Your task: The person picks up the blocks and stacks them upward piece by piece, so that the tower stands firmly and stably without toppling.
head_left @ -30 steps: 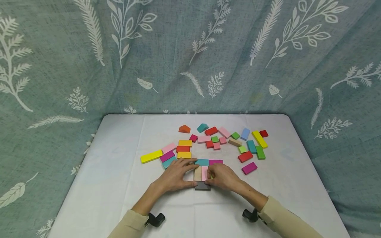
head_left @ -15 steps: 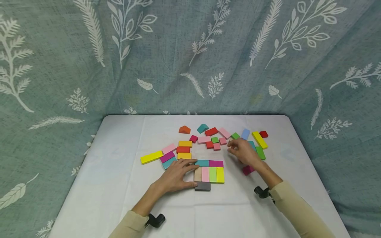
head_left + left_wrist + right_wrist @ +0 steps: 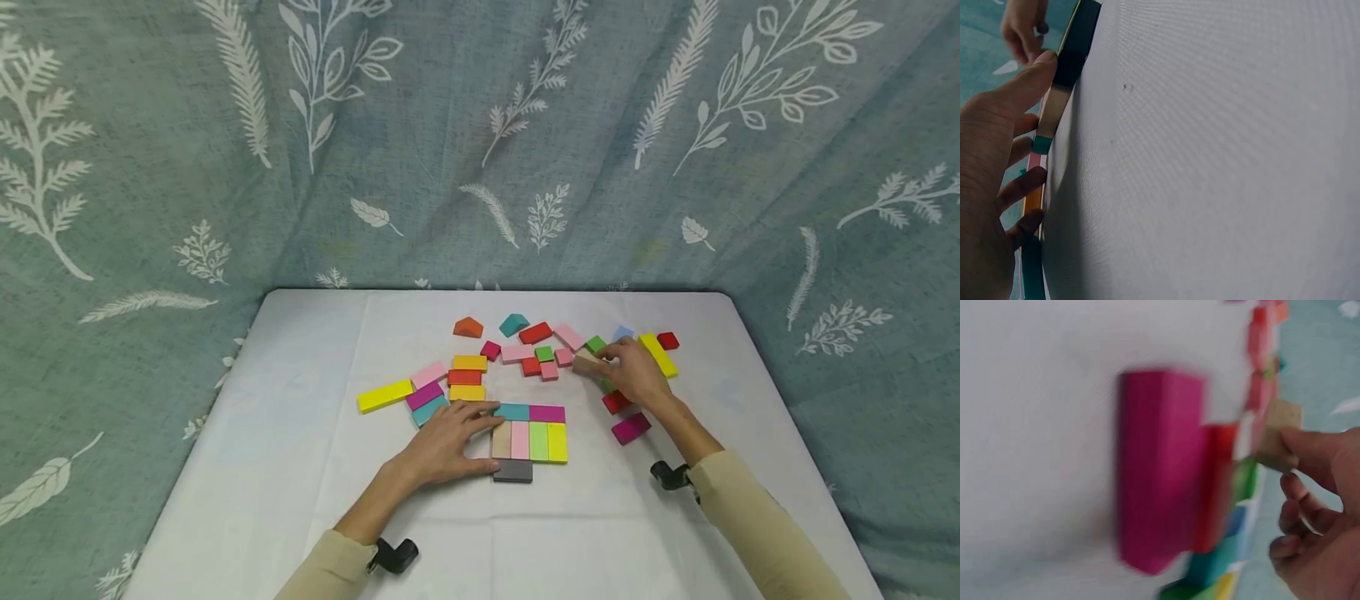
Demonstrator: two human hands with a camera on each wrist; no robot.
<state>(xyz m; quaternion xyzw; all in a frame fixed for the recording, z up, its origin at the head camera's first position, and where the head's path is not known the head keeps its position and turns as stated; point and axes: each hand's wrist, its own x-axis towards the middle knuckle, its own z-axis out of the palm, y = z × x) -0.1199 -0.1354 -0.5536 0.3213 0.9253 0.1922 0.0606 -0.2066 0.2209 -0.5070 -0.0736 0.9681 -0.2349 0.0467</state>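
Right hand (image 3: 637,377) pinching a beige block (image 3: 586,363) by thumb and forefinger, as I see it from my remote station; the other fingers curl beneath in the right wrist view. The block is held tilted among the loose pieces at the far right; whether it clears the tabletop (image 3: 577,533) I cannot tell. Left hand (image 3: 446,442) lies spread, thumb at the charcoal block (image 3: 513,472) and forefinger at the teal block (image 3: 513,412), bracketing the flat arrangement's left side; I judge this spread to be a brace against slipping. Four upright strips, namely a tan block (image 3: 502,442), a pink block (image 3: 520,440), a light-green block (image 3: 538,442) and a yellow block (image 3: 557,443), sit edge to edge under the teal block and a magenta block (image 3: 547,413), presumably packed tightly so that their sides align. To my eye the material is painted wood: smooth, matt faces, crisp edges, the beige block apparently bare. Most pieces are oblong; an orange block (image 3: 468,327) and a teal wedge (image 3: 514,324) have sloping tops. I note faint creases in the white cover and white leaf prints on the woven-looking curtain (image 3: 420,150).
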